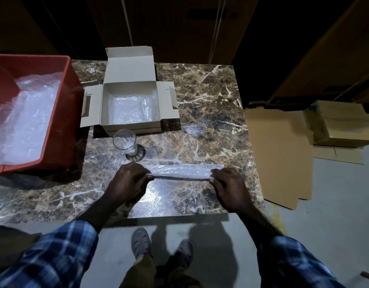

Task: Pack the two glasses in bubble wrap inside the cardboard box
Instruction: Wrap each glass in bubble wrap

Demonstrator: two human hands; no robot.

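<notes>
Head view: left hand (128,179) and right hand (227,183) each pinch an end of the bubble wrap (179,172) on the table (210,90). One glass (125,144) stands before the cardboard box (130,104), another seemingly lies inside. Advise folding evenly and keeping clear of the upright glass.

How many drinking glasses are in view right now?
2. One glass stands upright on the marble table, just in front of the cardboard box. The other glass lies inside the box on bubble wrap, at its right side.
</notes>
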